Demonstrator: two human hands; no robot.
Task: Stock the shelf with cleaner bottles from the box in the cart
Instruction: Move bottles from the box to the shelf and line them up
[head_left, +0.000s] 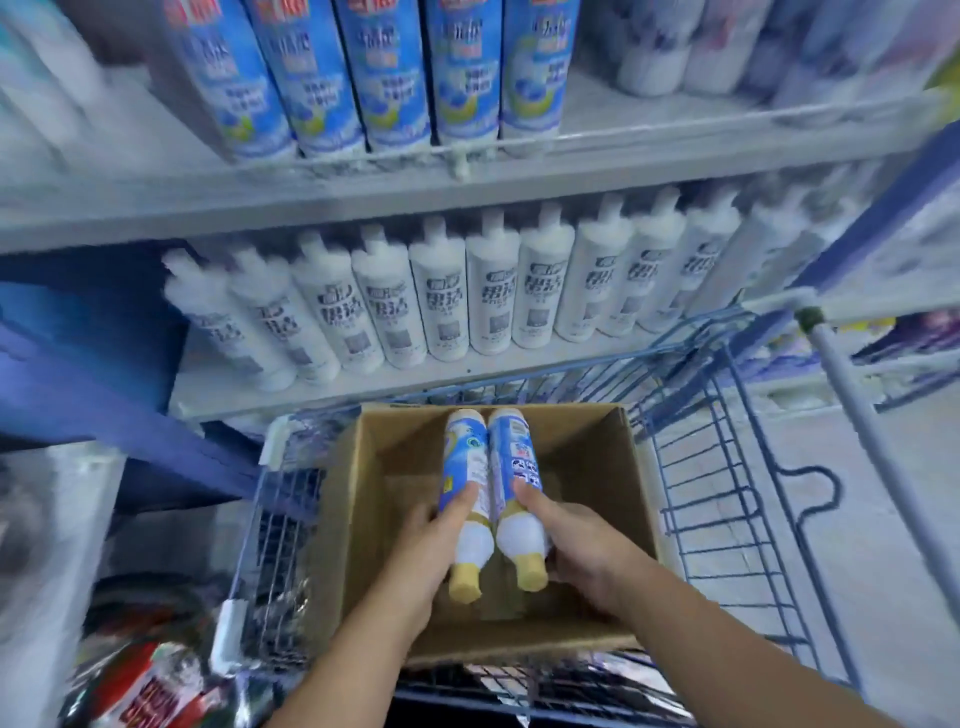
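An open cardboard box (587, 441) sits in a blue wire cart (727, 467). Over the box I hold two blue-and-white cleaner bottles side by side, their yellow caps pointing toward me. My left hand (426, 551) grips the left bottle (464, 457) near its neck. My right hand (576, 540) grips the right bottle (514, 452) the same way. The bottles touch along their length. The upper shelf (519, 171) carries a row of the same blue bottles (384, 78).
A lower shelf (363, 379) holds a long row of white bottles (493, 291). The cart's handle bar (872, 426) runs along the right. A second wire basket (270, 545) with red-labelled packs (145, 686) stands at lower left. Blue shelf framing is at left.
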